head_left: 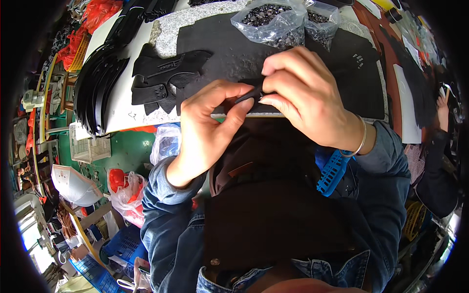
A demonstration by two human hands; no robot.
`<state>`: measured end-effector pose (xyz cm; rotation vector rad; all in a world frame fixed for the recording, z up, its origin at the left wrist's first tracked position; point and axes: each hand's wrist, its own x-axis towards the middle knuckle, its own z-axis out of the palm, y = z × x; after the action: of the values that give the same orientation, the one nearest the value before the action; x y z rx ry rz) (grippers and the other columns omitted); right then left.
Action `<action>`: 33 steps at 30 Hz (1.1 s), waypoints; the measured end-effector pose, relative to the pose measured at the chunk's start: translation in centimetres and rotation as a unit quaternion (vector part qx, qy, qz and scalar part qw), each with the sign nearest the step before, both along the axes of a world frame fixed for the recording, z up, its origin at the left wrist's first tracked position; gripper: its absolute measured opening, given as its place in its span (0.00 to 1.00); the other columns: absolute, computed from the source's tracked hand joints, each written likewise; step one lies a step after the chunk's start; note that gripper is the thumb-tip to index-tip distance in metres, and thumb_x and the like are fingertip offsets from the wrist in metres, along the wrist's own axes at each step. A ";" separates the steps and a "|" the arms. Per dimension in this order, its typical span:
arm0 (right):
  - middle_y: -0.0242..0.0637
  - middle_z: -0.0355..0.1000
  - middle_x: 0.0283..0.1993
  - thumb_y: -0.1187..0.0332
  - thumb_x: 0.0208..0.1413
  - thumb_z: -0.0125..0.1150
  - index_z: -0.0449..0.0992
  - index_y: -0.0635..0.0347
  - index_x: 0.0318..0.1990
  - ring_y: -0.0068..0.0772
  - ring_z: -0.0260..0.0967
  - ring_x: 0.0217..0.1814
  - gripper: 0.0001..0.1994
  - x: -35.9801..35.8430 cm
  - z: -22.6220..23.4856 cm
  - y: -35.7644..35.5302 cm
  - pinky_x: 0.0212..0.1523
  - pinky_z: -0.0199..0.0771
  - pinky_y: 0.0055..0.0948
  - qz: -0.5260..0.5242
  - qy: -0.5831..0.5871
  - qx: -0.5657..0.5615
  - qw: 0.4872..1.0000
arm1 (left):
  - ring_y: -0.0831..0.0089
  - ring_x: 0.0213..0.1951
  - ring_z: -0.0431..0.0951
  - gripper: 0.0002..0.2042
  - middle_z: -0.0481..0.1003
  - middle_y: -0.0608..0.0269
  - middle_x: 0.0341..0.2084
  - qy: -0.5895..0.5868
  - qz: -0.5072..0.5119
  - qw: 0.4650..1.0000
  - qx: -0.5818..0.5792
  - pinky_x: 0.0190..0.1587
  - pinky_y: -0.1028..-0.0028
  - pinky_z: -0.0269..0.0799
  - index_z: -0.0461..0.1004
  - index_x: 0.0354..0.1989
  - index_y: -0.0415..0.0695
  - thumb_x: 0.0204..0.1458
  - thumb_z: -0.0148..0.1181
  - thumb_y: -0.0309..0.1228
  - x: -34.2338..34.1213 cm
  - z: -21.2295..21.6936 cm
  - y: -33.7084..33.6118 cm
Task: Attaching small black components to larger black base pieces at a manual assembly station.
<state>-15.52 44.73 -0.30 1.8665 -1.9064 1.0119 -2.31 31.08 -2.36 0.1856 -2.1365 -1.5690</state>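
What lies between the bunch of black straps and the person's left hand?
In the head view, overlapping black leather-like pieces lie between the black straps and the left hand, with white tabletop showing beside the straps.

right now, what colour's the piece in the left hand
Black; the piece shows best in the head view.

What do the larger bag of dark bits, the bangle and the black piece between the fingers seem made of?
Larger bag: thin clear plastic, glossy, with crinkles and see-through walls. Bangle: probably polished metal, judging by its bright glint. Black piece: perhaps leather, dark and fairly matt, but too covered to be sure.
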 end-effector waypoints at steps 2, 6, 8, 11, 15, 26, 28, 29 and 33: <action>0.30 0.64 0.35 0.69 0.33 0.64 0.69 0.59 0.20 0.32 0.62 0.37 0.09 -0.4 -0.1 -0.1 0.36 0.64 0.29 0.005 0.015 -0.014 1.000 | 0.76 0.28 0.75 0.10 0.75 0.60 0.29 0.006 -0.006 0.998 -0.061 0.32 0.79 0.71 0.75 0.36 0.36 0.43 0.59 0.17 0.2 0.3 -0.1; 0.31 0.65 0.35 0.67 0.32 0.65 0.69 0.58 0.22 0.32 0.63 0.38 0.11 -0.4 -0.4 0.0 0.35 0.63 0.28 0.052 0.089 -0.065 0.993 | 0.73 0.31 0.75 0.12 0.75 0.59 0.31 -0.007 -0.048 0.998 -0.045 0.36 0.76 0.70 0.75 0.36 0.37 0.40 0.60 0.16 0.0 0.7 0.0; 0.31 0.66 0.34 0.66 0.31 0.65 0.69 0.58 0.24 0.31 0.64 0.38 0.12 -0.7 -0.6 -0.3 0.34 0.63 0.29 0.056 0.096 -0.072 0.991 | 0.68 0.33 0.75 0.15 0.74 0.57 0.32 0.033 -0.069 0.994 -0.073 0.39 0.73 0.70 0.75 0.37 0.37 0.37 0.61 0.16 -0.2 0.6 -0.1; 0.31 0.67 0.34 0.64 0.34 0.66 0.68 0.57 0.24 0.31 0.64 0.37 0.13 -1.0 -0.3 -0.6 0.33 0.63 0.29 0.052 0.007 -0.029 0.998 | 0.66 0.33 0.74 0.13 0.75 0.59 0.30 0.035 -0.045 0.994 -0.089 0.37 0.72 0.69 0.75 0.34 0.37 0.36 0.64 0.17 -0.3 0.2 -0.1; 0.40 0.69 0.27 0.69 0.50 0.59 0.72 0.63 0.32 0.40 0.68 0.29 0.07 -5.4 1.1 -2.8 0.34 0.67 0.31 0.006 -0.156 0.122 0.980 | 0.66 0.32 0.73 0.10 0.75 0.62 0.26 0.062 -0.009 0.986 -0.153 0.34 0.71 0.69 0.76 0.30 0.39 0.36 0.66 0.20 -0.2 -0.3 -0.5; 0.43 0.72 0.25 0.71 0.45 0.54 0.74 0.60 0.31 0.43 0.73 0.33 0.06 -14.0 -2.4 -8.5 0.34 0.71 0.38 -0.190 0.214 0.245 0.926 | 0.67 0.30 0.70 0.12 0.72 0.63 0.25 0.078 -0.035 0.967 -0.240 0.31 0.72 0.68 0.76 0.30 0.41 0.33 0.67 0.21 0.1 -0.7 -0.4; 0.44 0.72 0.27 0.72 0.47 0.52 0.74 0.60 0.31 0.43 0.72 0.34 0.06 -13.7 -1.9 -7.8 0.34 0.71 0.37 -0.196 0.205 0.276 0.918 | 0.67 0.30 0.70 0.12 0.72 0.63 0.25 0.087 -0.036 0.964 -0.249 0.31 0.72 0.68 0.76 0.30 0.41 0.33 0.67 0.22 0.0 -0.8 -0.5; 0.44 0.71 0.26 0.73 0.48 0.50 0.74 0.60 0.33 0.41 0.72 0.33 0.06 -13.9 -2.2 -7.2 0.34 0.70 0.35 -0.171 0.203 0.185 0.946 | 0.67 0.30 0.70 0.12 0.72 0.63 0.25 0.088 -0.037 0.964 -0.247 0.31 0.72 0.68 0.76 0.30 0.41 0.33 0.67 0.22 -0.1 -0.7 -0.5; 0.39 0.67 0.25 0.76 0.53 0.45 0.73 0.60 0.38 0.33 0.67 0.28 0.10 -10.3 -0.2 -5.6 0.31 0.68 0.30 -0.058 -0.099 0.152 0.982 | 0.65 0.28 0.71 0.13 0.73 0.61 0.24 0.119 -0.005 0.968 -0.221 0.30 0.71 0.68 0.74 0.29 0.39 0.33 0.68 0.21 0.0 -1.1 -0.7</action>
<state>-25.80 39.14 -0.54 1.8399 -2.3733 0.9430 -2.28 30.37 -3.50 -0.1546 -2.2258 -1.0218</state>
